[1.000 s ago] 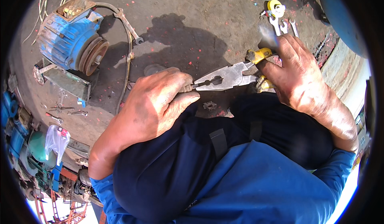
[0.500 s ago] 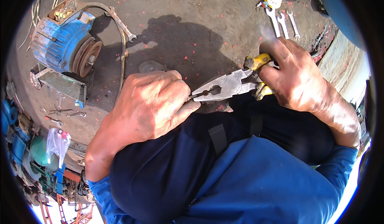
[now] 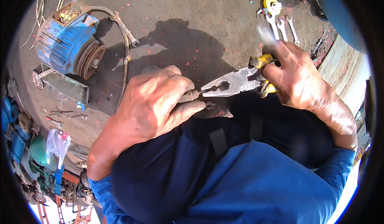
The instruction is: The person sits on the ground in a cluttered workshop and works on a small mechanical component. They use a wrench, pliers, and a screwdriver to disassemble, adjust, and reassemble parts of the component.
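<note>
My right hand [image 3: 296,76] is closed around the yellow handles of combination pliers [image 3: 232,84], whose grey jaws point left. Between thumb and fingers, my left hand [image 3: 148,104] pinches a small, dirty ribbed piece [image 3: 189,96]. A thin dark stem runs from that piece into the plier jaws, which appear to grip it. Its other end is hidden in my left fingers. Just beyond my left thumb tip, a small nut-like metal part [image 3: 210,105] shows near the ground.
A blue electric motor [image 3: 60,44] with a rusty pulley [image 3: 91,60] stands at left. Beside it, a wrench [image 3: 125,30] lies by a cable. More wrenches [image 3: 282,28] and a yellow tape roll [image 3: 272,5] lie far right. A clear plastic bag [image 3: 58,146] sits at lower left.
My left hand has drawn slightly back from the pliers, exposing the ribbed piece and its stem. The pliers have shifted a little right. The view has shifted slightly.
</note>
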`<action>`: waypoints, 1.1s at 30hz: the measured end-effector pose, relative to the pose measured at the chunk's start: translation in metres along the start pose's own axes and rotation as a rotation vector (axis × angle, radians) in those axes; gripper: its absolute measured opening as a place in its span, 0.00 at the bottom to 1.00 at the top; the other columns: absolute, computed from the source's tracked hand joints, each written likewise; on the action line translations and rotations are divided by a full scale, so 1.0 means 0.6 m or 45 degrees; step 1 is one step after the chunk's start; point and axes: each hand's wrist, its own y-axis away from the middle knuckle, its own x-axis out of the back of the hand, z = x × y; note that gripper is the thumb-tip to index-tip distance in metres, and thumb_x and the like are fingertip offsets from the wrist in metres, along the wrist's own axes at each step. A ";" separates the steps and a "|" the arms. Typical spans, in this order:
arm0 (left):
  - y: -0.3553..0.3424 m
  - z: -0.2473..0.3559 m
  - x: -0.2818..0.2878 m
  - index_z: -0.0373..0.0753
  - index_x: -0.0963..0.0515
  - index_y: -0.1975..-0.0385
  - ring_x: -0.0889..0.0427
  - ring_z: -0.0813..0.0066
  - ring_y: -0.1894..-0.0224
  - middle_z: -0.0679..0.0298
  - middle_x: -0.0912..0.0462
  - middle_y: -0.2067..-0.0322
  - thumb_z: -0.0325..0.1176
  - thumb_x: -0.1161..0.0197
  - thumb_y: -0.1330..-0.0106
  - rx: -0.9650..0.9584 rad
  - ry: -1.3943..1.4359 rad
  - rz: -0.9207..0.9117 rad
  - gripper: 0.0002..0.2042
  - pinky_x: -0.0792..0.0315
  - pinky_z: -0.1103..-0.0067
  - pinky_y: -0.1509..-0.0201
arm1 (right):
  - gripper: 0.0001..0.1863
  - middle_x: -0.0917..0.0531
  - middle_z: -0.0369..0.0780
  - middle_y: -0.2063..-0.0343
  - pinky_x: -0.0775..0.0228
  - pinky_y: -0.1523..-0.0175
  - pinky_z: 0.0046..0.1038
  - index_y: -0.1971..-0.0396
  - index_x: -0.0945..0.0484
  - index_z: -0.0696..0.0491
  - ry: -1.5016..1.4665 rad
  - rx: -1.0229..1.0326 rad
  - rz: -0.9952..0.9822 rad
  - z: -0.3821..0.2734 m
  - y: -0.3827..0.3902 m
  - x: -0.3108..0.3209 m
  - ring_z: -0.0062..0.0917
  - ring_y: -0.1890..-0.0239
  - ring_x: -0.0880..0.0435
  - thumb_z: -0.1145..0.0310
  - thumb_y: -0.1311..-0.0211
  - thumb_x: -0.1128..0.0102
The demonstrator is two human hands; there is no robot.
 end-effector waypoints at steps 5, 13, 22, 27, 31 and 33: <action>0.010 -0.015 -0.004 0.34 0.22 0.58 0.16 0.59 0.67 0.57 0.16 0.66 0.25 0.24 0.47 -0.055 0.002 0.205 0.18 0.21 0.69 0.65 | 0.11 0.27 0.46 0.64 0.23 0.63 0.39 0.68 0.22 0.56 -0.032 -0.058 0.017 0.003 0.002 0.001 0.40 0.65 0.19 0.76 0.54 0.35; -0.033 -0.007 0.005 0.33 0.24 0.63 0.16 0.60 0.72 0.56 0.15 0.69 0.21 0.24 0.51 -0.185 -0.111 0.604 0.17 0.23 0.73 0.72 | 0.26 0.28 0.56 0.43 0.29 0.40 0.45 0.51 0.23 0.61 -0.666 -0.321 0.111 -0.015 -0.011 -0.013 0.54 0.43 0.24 0.83 0.57 0.42; -0.085 0.016 0.027 0.35 0.23 0.68 0.19 0.63 0.76 0.59 0.19 0.74 0.24 0.23 0.50 -0.214 -0.415 0.766 0.14 0.24 0.72 0.74 | 0.34 0.27 0.52 0.39 0.36 0.33 0.40 0.41 0.23 0.55 -1.178 -0.334 -0.009 -0.028 -0.032 -0.018 0.48 0.36 0.27 0.84 0.56 0.46; -0.087 0.023 0.025 0.32 0.22 0.67 0.17 0.61 0.75 0.56 0.17 0.72 0.22 0.26 0.47 -0.137 -0.361 0.782 0.11 0.24 0.73 0.71 | 0.32 0.24 0.48 0.46 0.35 0.36 0.39 0.44 0.22 0.56 -1.233 -0.463 -0.112 -0.034 -0.037 -0.009 0.44 0.42 0.24 0.84 0.56 0.46; -0.094 0.024 0.020 0.37 0.23 0.71 0.18 0.58 0.76 0.58 0.20 0.76 0.27 0.25 0.47 -0.061 -0.260 0.839 0.11 0.24 0.69 0.74 | 0.32 0.24 0.47 0.48 0.33 0.38 0.38 0.45 0.22 0.56 -1.235 -0.337 0.052 -0.036 -0.035 -0.020 0.42 0.44 0.23 0.84 0.56 0.47; -0.093 0.029 0.021 0.37 0.23 0.71 0.18 0.57 0.76 0.57 0.19 0.76 0.27 0.25 0.47 0.008 -0.191 0.813 0.10 0.24 0.68 0.74 | 0.32 0.24 0.48 0.48 0.32 0.40 0.38 0.44 0.23 0.56 -1.222 -0.321 0.045 -0.034 -0.039 -0.019 0.43 0.44 0.22 0.84 0.57 0.47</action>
